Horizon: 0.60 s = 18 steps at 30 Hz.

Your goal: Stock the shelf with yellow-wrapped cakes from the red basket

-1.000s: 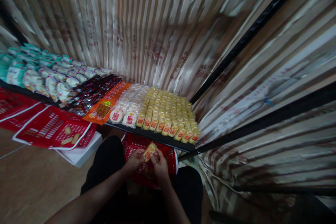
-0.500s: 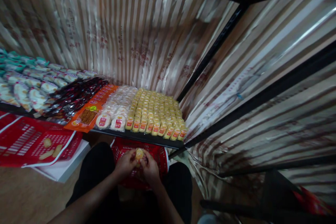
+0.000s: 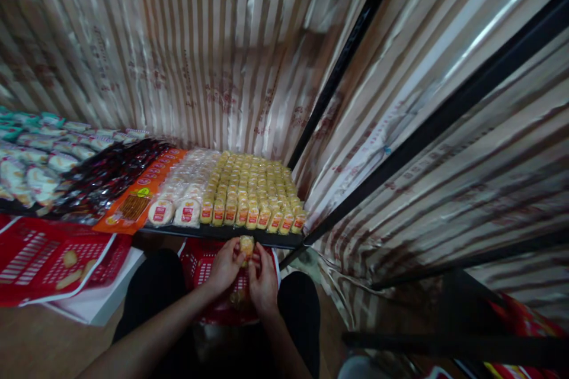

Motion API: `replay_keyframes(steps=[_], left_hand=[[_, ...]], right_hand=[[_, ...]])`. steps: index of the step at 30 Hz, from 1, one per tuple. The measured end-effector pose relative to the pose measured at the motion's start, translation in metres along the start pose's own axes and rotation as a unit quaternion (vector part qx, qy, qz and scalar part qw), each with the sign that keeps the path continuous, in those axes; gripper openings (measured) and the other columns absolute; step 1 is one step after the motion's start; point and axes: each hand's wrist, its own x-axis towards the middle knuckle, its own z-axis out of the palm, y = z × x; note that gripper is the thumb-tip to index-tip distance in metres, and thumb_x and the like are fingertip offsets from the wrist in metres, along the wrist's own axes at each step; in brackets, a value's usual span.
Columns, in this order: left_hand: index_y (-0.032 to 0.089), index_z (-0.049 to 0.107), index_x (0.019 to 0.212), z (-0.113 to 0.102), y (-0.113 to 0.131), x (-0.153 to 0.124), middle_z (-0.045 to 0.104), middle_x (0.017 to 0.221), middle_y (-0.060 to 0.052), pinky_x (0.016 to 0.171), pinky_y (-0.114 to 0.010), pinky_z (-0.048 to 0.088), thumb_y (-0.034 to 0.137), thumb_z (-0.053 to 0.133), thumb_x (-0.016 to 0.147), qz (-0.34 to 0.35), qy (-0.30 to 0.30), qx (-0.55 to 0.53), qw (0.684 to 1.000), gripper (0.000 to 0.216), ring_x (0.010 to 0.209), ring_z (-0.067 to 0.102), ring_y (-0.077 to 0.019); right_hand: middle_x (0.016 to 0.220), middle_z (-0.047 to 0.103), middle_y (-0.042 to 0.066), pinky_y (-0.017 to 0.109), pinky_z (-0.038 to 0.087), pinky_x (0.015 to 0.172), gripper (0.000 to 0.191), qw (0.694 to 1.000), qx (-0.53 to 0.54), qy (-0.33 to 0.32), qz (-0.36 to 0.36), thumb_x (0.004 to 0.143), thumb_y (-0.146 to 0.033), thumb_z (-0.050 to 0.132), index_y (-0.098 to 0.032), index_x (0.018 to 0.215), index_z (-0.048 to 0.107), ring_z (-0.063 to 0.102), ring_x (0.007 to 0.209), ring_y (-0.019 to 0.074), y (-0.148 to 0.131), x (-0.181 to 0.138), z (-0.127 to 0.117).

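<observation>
yellow packet [image 3: 246, 245]: head view; a small wrapped snack held up between both hands, just below the shelf's front edge and at 6 o'clock from the picture's middle.
left hand [image 3: 226, 265]: grip closed on the packet's left side, fingertips pinching it.
right hand [image 3: 263, 275]: grip narrow, thumb and fingers on the packet's right side; the two hands meet at the packet.
red basket [image 3: 200, 260]: between the person's knees, under the hands; its contents are too dim to tell.
shelf [image 3: 222, 232]: a dark board at 12 o'clock from the hands.
yellow rows [image 3: 253, 186]: like-looking packets in tidy rows on the shelf's right end.
white round packets [image 3: 186, 204]: just beside the yellow rows, at their 9 o'clock.
orange packet [image 3: 133, 207]: next along toward 9 o'clock, with dark wrappers [image 3: 111, 172] beyond it.
second red basket [image 3: 40, 254]: at 9 o'clock from the hands, resting on a white box [image 3: 93, 308], with a few pale pieces inside.
striped foil [image 3: 200, 59]: lines the back and the right side.
</observation>
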Motion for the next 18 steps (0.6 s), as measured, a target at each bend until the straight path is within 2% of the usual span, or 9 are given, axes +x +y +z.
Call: replay_keyframes(steps=[5, 11, 18], left_hand=[[0.020, 0.051, 0.100, 0.013, 0.024, 0.023, 0.059, 0.088, 0.000, 0.070, -0.024, 0.044, 0.020, 0.051, 0.079, 0.004, 0.033, 0.038, 0.999, 0.020, 0.068, 0.056, -0.0124], [0.019, 0.051, 0.094, 0.030, 0.039, 0.045, 0.059, 0.090, -0.002, 0.077, -0.027, 0.044, 0.017, 0.051, 0.080, 0.020, 0.041, 0.082, 0.996, 0.015, 0.081, 0.058, -0.0160], [0.018, 0.050, 0.100, 0.047, 0.040, 0.055, 0.058, 0.098, -0.007, 0.083, -0.031, 0.044, 0.019, 0.049, 0.082, 0.025, 0.064, 0.094, 0.993, 0.018, 0.094, 0.057, -0.0194]], right_hand=[[0.118, 0.055, 0.011, 0.040, 0.040, 0.097, 0.039, 0.993, -0.069, 0.047, -0.082, 0.084, -0.025, 0.040, -0.019, 0.121, 0.053, 0.050, 0.113, 0.0222, 0.007, 0.008, -0.005], [0.112, 0.055, 0.011, 0.039, 0.042, 0.095, 0.042, 0.990, -0.092, 0.060, -0.088, 0.085, -0.020, 0.037, -0.020, 0.124, 0.052, 0.051, 0.108, 0.0205, 0.017, 0.024, -0.010], [0.116, 0.055, 0.011, 0.036, 0.044, 0.095, 0.047, 0.990, -0.089, 0.049, -0.094, 0.082, -0.015, 0.037, -0.019, 0.126, 0.050, 0.052, 0.109, 0.0195, 0.025, 0.041, -0.013]])
